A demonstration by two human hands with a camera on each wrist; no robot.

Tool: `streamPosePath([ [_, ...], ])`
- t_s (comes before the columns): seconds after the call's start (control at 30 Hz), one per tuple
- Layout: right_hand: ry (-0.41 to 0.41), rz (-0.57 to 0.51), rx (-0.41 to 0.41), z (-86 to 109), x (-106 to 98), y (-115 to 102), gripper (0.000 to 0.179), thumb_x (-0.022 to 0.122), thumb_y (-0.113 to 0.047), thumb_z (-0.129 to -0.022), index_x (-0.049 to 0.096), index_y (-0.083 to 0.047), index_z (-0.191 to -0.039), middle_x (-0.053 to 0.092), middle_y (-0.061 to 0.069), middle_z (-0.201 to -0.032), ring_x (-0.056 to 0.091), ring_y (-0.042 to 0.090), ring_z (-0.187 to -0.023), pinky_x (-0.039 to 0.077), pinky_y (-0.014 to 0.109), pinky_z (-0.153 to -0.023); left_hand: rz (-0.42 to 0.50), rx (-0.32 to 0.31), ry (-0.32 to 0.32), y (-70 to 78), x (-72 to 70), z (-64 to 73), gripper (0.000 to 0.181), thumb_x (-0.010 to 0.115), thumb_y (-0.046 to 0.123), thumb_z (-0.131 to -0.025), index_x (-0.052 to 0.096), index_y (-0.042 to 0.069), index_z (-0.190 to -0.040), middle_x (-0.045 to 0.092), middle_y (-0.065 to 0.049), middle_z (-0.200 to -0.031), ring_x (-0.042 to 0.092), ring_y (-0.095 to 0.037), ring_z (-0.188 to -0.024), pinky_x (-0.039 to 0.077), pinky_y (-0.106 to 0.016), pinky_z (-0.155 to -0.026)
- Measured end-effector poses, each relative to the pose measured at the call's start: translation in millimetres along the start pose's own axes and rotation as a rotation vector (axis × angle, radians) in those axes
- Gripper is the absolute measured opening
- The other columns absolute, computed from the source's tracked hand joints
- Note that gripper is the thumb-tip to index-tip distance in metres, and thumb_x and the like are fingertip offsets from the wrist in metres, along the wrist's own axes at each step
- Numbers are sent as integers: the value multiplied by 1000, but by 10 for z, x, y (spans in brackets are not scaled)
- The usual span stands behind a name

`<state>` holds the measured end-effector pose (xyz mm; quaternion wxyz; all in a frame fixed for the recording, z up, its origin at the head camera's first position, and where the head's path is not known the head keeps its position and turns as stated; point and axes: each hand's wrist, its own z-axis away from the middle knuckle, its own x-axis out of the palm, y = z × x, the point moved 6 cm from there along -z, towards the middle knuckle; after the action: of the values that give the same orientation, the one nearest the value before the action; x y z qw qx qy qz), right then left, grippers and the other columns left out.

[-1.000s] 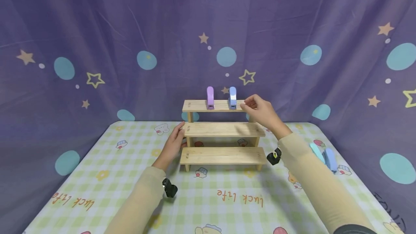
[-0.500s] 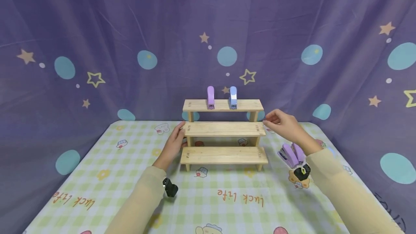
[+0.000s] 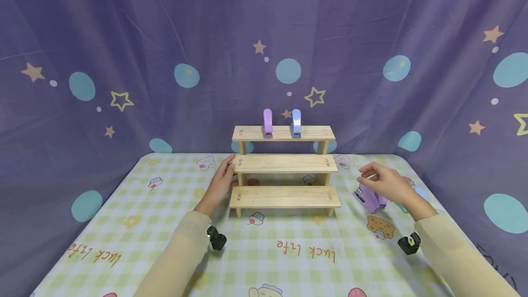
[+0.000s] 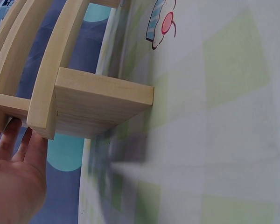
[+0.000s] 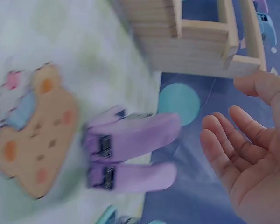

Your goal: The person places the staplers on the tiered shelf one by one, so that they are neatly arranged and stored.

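Right hand (image 3: 385, 183) farther right, purple staplers (image 3: 372, 202) partly behind it.

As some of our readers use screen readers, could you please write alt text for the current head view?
A person's left grip touches the left end of a three-step rack; a purple stapler and a blue stapler stand on top. The empty right grip is beside more purple staplers on a checked cloth.
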<state>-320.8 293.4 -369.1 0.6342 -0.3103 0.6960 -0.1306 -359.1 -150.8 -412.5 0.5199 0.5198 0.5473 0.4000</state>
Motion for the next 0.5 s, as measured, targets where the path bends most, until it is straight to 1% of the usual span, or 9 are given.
streamPosePath([
  [0.17, -10, -4, 19, 129, 62, 164, 42, 68, -32, -98, 61, 1, -124, 69, 15, -112, 67, 32, -99, 58, 40, -75, -7, 7, 0, -3, 1, -6, 50, 34, 32, -112, 26, 21, -160, 31, -19, -157, 39, -38, -139, 42, -53, -109],
  [0.23, -3, -14, 25, 166, 83, 220, 41, 69, -29, -97, 61, 2, -123, 69, 14, -110, 67, 32, -97, 57, 37, -74, -14, 5, 4, -9, -5, -10, 50, 34, 33, -112, 26, 21, -160, 32, -18, -157, 39, -38, -139, 43, -52, -108],
  [0.37, 18, -1, 39, 229, 117, 334, 39, 71, -27, -95, 63, 3, -120, 70, 11, -105, 68, 30, -94, 55, 32, -71, -18, 5, 8, -15, -8, -16, 50, 33, 32, -112, 26, 22, -160, 32, -18, -156, 40, -37, -139, 44, -51, -108],
  [0.43, 18, 8, 42, 255, 135, 379, 39, 71, -26, -95, 64, 2, -120, 70, 11, -104, 68, 30, -94, 55, 32, -72, -19, 7, 7, -13, -6, -15, 49, 33, 31, -112, 26, 22, -160, 33, -17, -156, 40, -37, -139, 45, -51, -107],
  [0.5, 16, 15, 40, 272, 149, 411, 40, 72, -26, -95, 65, 2, -121, 71, 11, -104, 68, 30, -94, 56, 34, -75, -20, 9, 9, -12, -3, -13, 49, 33, 31, -112, 27, 22, -160, 33, -17, -156, 40, -37, -138, 45, -51, -107],
])
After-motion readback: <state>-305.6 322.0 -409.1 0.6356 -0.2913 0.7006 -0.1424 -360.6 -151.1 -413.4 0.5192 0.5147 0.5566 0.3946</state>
